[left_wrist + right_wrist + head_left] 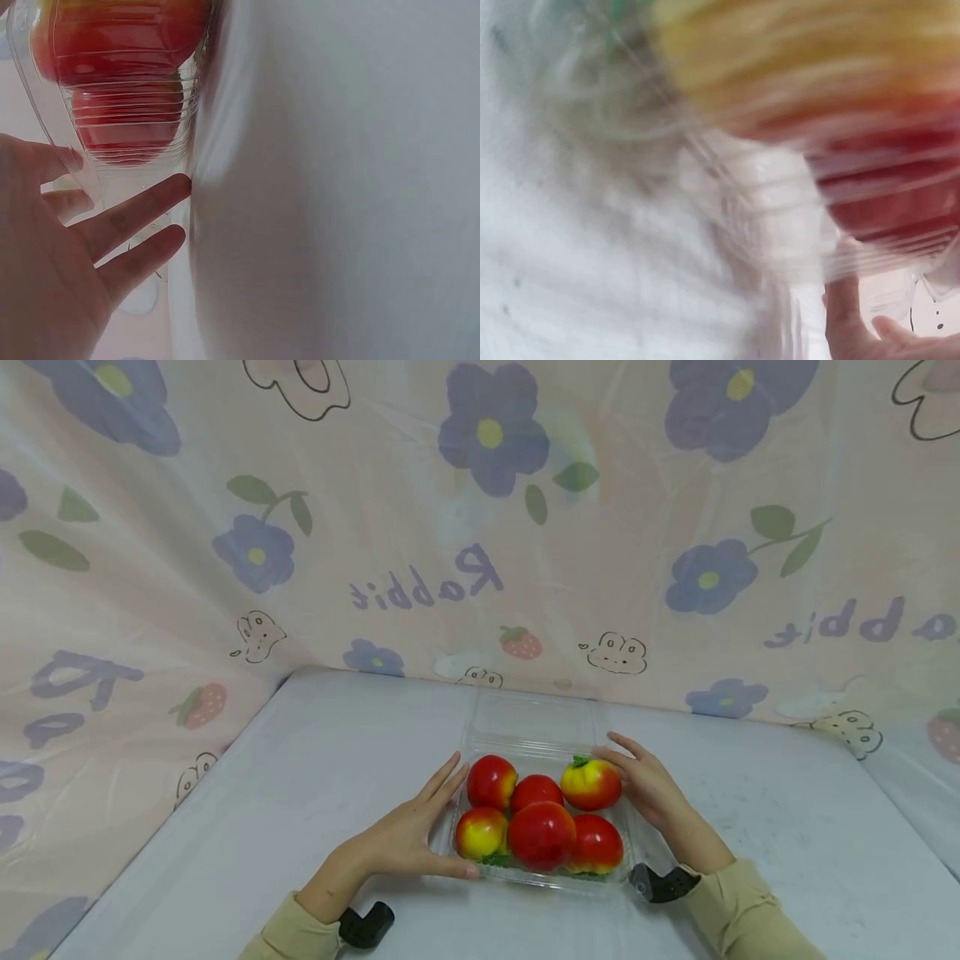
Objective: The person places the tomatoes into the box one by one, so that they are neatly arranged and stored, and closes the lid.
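Note:
A clear plastic clamshell box [551, 883] stands on the white table, its transparent lid [536, 718] folded back toward the wall. Inside sit several shiny red-and-yellow, tomato-like fruits [542, 837] with green leafy tops; one rides higher in front. My left hand [408, 839] is spread along the box's left side, thumb at the front left corner. In the left wrist view, its fingers [139, 210] reach along the ribbed wall. At the back right, my right hand [656, 785] has its fingers at the rim beside a yellow-topped fruit [591, 783]. The right wrist view is blurred.
Behind the white table [360, 727] hangs a pale curtain [420, 527] printed with flowers and rabbits, which also runs down the left side. Black wrist-worn devices [367, 925] show near both sleeves.

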A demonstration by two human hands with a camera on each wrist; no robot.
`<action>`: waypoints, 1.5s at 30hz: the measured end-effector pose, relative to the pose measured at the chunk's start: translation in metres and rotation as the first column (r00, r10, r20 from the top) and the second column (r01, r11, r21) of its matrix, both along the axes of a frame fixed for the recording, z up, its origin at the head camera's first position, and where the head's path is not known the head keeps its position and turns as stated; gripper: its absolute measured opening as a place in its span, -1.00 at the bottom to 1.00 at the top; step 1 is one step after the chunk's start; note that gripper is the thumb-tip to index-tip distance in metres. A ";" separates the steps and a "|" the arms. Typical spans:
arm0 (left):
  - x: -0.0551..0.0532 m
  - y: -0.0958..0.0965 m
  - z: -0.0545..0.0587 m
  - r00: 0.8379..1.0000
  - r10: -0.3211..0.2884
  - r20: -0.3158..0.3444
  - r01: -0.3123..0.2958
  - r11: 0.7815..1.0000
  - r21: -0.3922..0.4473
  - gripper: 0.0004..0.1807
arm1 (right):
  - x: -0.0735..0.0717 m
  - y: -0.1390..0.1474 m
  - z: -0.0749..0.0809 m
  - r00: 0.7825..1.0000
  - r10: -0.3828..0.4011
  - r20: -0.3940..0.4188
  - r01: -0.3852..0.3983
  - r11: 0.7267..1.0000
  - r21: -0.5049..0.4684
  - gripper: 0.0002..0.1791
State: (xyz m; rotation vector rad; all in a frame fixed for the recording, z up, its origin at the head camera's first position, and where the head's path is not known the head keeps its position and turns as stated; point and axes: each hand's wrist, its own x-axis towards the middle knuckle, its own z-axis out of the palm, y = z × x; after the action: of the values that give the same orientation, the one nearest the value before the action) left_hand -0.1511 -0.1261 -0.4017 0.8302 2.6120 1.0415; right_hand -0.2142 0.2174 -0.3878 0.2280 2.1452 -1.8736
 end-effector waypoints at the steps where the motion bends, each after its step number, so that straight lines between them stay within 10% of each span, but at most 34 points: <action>1: 0.000 0.000 0.000 1.000 0.000 0.002 0.000 1.000 0.001 0.26 | 0.000 0.000 0.000 1.000 0.001 -0.001 -0.001 1.000 -0.011 -0.25; 45: 0.001 0.003 0.003 0.997 0.030 -0.067 -0.034 0.998 -0.059 0.28 | 0.001 0.015 0.002 0.946 0.084 -0.313 -0.122 0.987 -0.103 -0.24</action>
State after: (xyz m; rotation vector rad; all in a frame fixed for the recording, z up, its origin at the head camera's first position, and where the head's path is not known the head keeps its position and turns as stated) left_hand -0.1506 -0.1232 -0.3989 0.8250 2.7058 0.9546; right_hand -0.2132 0.2326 -0.3853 -0.2146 2.1715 -2.0830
